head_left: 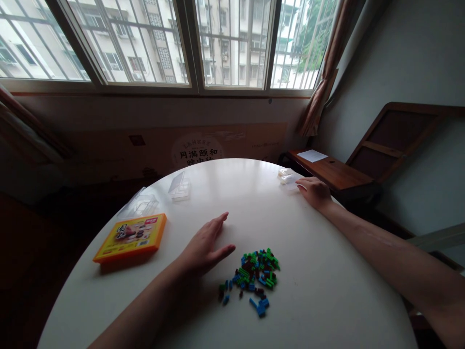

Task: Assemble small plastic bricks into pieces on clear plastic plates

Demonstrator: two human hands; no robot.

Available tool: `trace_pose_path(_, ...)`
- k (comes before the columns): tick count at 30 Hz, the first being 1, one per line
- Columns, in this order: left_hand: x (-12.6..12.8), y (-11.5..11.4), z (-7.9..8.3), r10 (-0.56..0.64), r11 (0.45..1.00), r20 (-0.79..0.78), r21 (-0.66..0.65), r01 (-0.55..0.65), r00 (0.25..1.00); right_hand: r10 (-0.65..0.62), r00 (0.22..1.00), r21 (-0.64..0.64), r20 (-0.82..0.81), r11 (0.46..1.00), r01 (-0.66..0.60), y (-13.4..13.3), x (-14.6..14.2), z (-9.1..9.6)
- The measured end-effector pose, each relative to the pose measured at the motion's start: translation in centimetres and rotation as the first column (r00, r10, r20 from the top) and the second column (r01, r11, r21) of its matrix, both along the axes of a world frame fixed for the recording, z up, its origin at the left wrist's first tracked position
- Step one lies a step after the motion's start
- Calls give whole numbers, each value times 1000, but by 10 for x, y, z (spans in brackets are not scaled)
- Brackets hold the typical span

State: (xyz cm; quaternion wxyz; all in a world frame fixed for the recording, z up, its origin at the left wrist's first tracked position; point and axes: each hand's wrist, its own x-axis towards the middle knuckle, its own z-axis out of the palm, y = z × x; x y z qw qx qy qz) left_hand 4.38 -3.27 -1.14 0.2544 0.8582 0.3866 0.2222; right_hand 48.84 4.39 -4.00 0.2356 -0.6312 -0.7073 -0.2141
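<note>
My left hand (205, 245) hovers over or rests on the white round table, its fingers stretched out and its thumb apart, holding nothing. Just to its right lies a loose pile of small building bricks (256, 269) in green, blue and dark brown. A few bricks are scattered at the near side of the pile, among them a joined blue piece (260, 308). At the far right edge, the fingers of my right hand (315, 192) close on the side of a clear plastic box (289, 181). Something pale in clear wrapping is at that box; its kind cannot be made out.
An orange-yellow board game box (131, 236) lies at the left of the white table (232, 194). Behind it stand a clear plastic case (140, 206) and a smaller open clear box (180, 190). Past the right edge, a wooden bench (330, 169) bears a white sheet (312, 155).
</note>
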Motion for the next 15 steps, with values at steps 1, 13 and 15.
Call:
trace_pose_path(1, 0, 0, 1, 0, 1000, -1, -2, 0, 1000, 6, 1000, 5, -3, 1000, -6, 0, 0, 0)
trace_pose_path(13, 4, 0, 0, 66, 994, -39, 88, -63, 997, 221, 975, 56, 23, 973, -222, -23, -30, 11)
trace_pose_path(15, 6, 0, 0, 116, 982, -69, 160, -104, 991, 329, 943, 25, -42, 944, -328, -33, -47, 12)
